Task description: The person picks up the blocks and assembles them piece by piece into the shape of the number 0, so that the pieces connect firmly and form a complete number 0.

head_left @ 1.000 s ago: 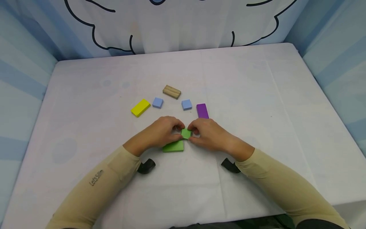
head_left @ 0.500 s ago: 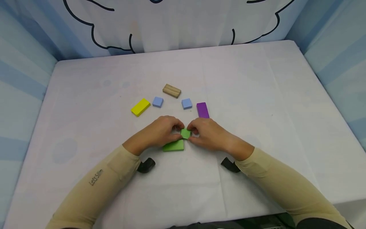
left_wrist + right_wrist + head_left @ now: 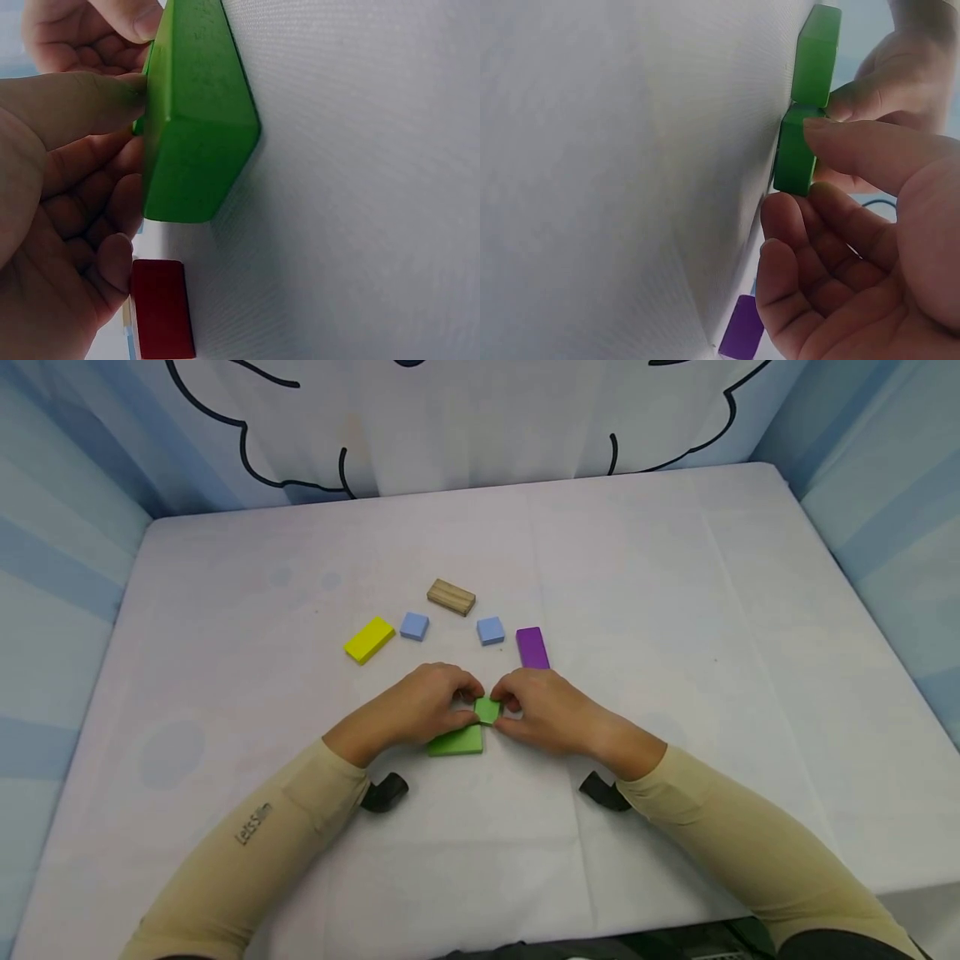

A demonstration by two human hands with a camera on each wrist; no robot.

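Note:
Both hands meet over a small square green block (image 3: 487,711) in the middle of the head view. My left hand (image 3: 427,706) pinches its left side between thumb and fingers. Opposite it, my right hand (image 3: 558,714) pinches the right side. A longer green block (image 3: 456,742) lies flat on the table just nearer the body, partly under the left hand in this view. The left wrist view shows that longer green block (image 3: 199,127) large, with the thumb close behind it. In the right wrist view the small green block (image 3: 795,157) sits against the longer one's end.
Beyond the hands lie a yellow block (image 3: 370,640), two light blue blocks (image 3: 414,626), a wooden block (image 3: 451,597) and a purple block (image 3: 532,647). A red block (image 3: 163,309) near the left fingers is hidden in the head view. White cloth covers the table (image 3: 675,610).

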